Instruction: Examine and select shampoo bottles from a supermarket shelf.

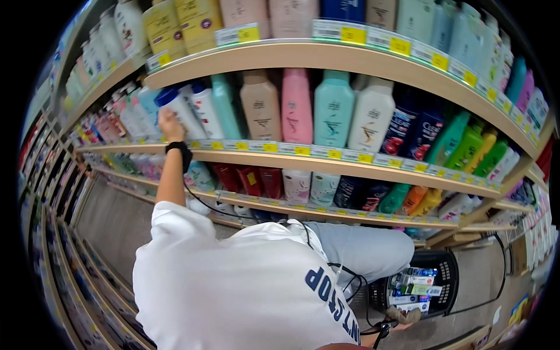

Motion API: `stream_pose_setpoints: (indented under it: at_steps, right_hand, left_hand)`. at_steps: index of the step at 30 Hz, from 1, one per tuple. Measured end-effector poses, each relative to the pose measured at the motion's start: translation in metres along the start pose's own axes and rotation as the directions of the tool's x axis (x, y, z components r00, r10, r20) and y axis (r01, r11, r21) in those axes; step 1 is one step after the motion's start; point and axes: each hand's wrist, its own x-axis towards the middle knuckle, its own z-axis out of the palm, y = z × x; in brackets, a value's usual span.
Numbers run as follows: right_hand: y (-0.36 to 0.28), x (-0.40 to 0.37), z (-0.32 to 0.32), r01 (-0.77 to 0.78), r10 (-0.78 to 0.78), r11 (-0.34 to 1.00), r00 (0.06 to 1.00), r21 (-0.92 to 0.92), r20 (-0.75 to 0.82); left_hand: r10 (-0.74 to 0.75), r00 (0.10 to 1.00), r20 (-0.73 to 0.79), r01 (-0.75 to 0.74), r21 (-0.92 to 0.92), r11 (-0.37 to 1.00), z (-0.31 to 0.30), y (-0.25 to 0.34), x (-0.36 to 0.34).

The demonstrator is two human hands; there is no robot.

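Observation:
My left hand [170,125], with a black band at the wrist, is raised to the middle shelf. Its fingers are closed on the side of a white bottle with a blue cap [185,119], which leans among its neighbours. Right beside it stands another white bottle with a dark blue cap [206,111], then a teal bottle [226,108]. Low at the bottom right, my right hand [401,327] shows only in part near the black basket [448,283]. A brown shape and dark cords lie around that hand, and its fingers cannot be made out.
Small boxes [413,290] lie in the basket. Curved shelf edges [326,56] with price tags run above and below my left hand, crowded with bottles. A black cord [216,217] trails from my left wrist across my body. More shelving [76,274] stands at the left.

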Motion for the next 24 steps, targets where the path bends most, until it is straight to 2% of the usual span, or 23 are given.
stream_pose_setpoints:
  at_steps: [1,2,4,6,7,8,10,11,12,14,19,22,23,24]
  right_hand:
    - [0.003,-0.002,-0.002,-0.207,0.208,0.973,0.978,0.104,-0.001]
    - [0.005,-0.003,-0.005,-0.403,0.409,0.894,0.913,0.197,0.014]
    - [0.001,-0.008,0.0,-0.437,0.452,0.867,0.892,0.241,-0.006]
    - [-0.017,-0.002,0.002,-0.494,0.532,0.818,0.844,0.295,-0.061]
    - [-0.032,0.006,0.002,-0.608,0.679,0.683,0.732,0.406,-0.046]
    - [-0.038,0.009,0.002,-0.63,0.706,0.661,0.706,0.408,-0.054]
    - [-0.039,0.01,0.003,-0.636,0.701,0.676,0.712,0.372,-0.055]
    - [-0.04,0.011,0.004,-0.638,0.699,0.68,0.713,0.363,-0.056]
    - [-0.041,0.011,0.008,-0.637,0.695,0.684,0.717,0.355,-0.053]
    - [-0.042,0.014,0.005,-0.636,0.69,0.691,0.722,0.343,-0.051]
    - [-0.041,0.016,0.007,-0.635,0.68,0.698,0.733,0.329,-0.028]
    - [-0.038,0.015,0.008,-0.638,0.68,0.697,0.733,0.329,-0.02]
    - [-0.038,0.015,0.009,-0.64,0.682,0.693,0.731,0.331,-0.016]
    - [-0.039,0.015,0.01,-0.642,0.684,0.691,0.729,0.332,-0.015]
  left_hand:
    - [-0.047,0.999,0.005,0.046,0.128,0.991,0.003,0.024,-0.002]
    - [-0.127,0.992,0.005,0.127,0.079,0.989,0.008,0.038,-0.007]
    - [-0.288,0.958,0.006,0.286,0.097,0.953,0.017,0.045,-0.012]
    - [-0.252,0.968,0.001,0.251,0.09,0.964,0.023,0.059,-0.015]
    - [-0.235,0.972,0.0,0.234,0.087,0.968,0.023,0.065,-0.015]
    - [-0.189,0.982,-0.011,0.189,0.097,0.977,0.023,0.067,-0.014]
    - [-0.096,0.995,-0.019,0.097,0.12,0.988,0.026,0.068,-0.013]
    - [-0.129,0.992,0.011,0.126,0.143,0.982,0.027,0.062,-0.014]
    - [-0.087,0.996,-0.019,0.088,0.139,0.986,0.027,0.071,-0.014]
    - [-0.269,0.962,0.034,0.265,0.1,0.959,0.02,0.095,-0.015]
    - [-0.36,0.918,0.165,0.329,0.19,0.925,0.01,0.084,-0.014]
    - [-0.204,0.975,0.089,0.184,0.196,0.963,0.014,0.065,-0.025]
    - [-0.246,0.958,0.15,0.216,0.19,0.958,0.011,0.074,-0.028]
    - [-0.184,0.975,0.122,0.156,0.212,0.965,0.009,0.069,-0.029]
